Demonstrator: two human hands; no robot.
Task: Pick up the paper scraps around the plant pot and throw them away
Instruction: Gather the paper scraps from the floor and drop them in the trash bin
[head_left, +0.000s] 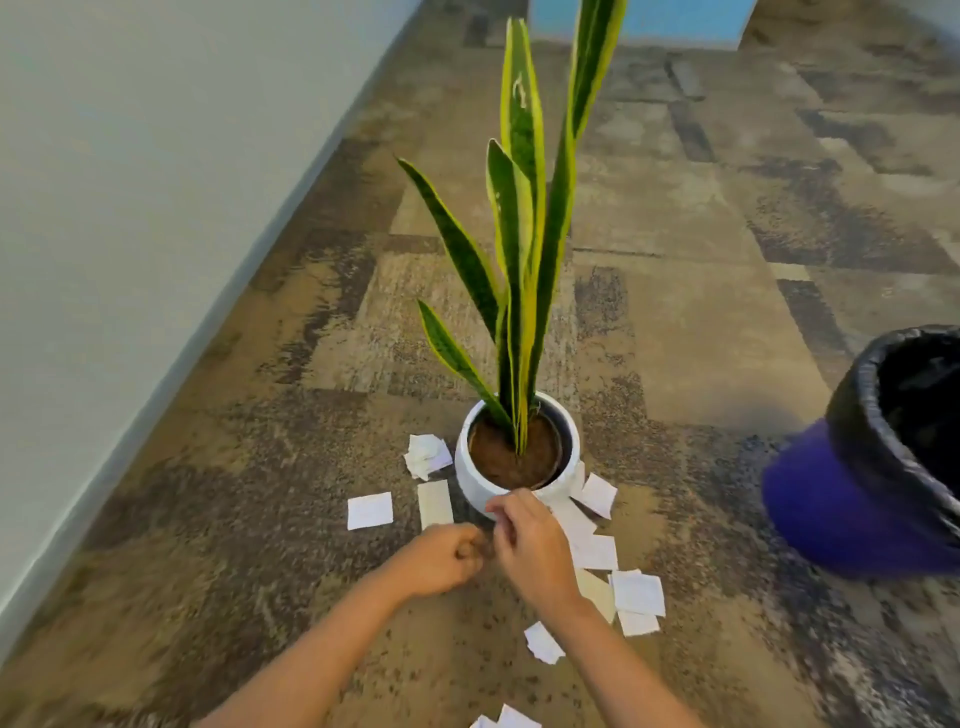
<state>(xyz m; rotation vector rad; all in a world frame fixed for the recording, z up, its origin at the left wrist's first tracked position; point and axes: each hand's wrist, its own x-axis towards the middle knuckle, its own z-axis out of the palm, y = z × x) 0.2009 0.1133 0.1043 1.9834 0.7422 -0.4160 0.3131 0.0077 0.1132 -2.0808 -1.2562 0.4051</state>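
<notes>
**Thin paper on carpet: a job for fingertips**

The paper scraps (638, 592) are light, limp and flat. They should weigh almost nothing and will not break, but they lie flush on the carpet (701, 338), so the likely way to take one is to pinch a raised edge or corner, or slide a fingertip under it. The one crumpled piece (426, 455) offers bulk and should be easiest to grab.

The left hand (441, 558) is curled into a loose fist; whether it encloses any paper cannot be told. The right hand (535, 545) hovers just beside it, fingers bent and narrowly parted, close to the base of the white plant pot (470, 486); motion blur hides whether it touches anything.

Scraps lie beyond the left hand, to the outer side of the right hand, and nearer the person behind both wrists. The lined bin (878, 462) stands well off past the right hand.
</notes>
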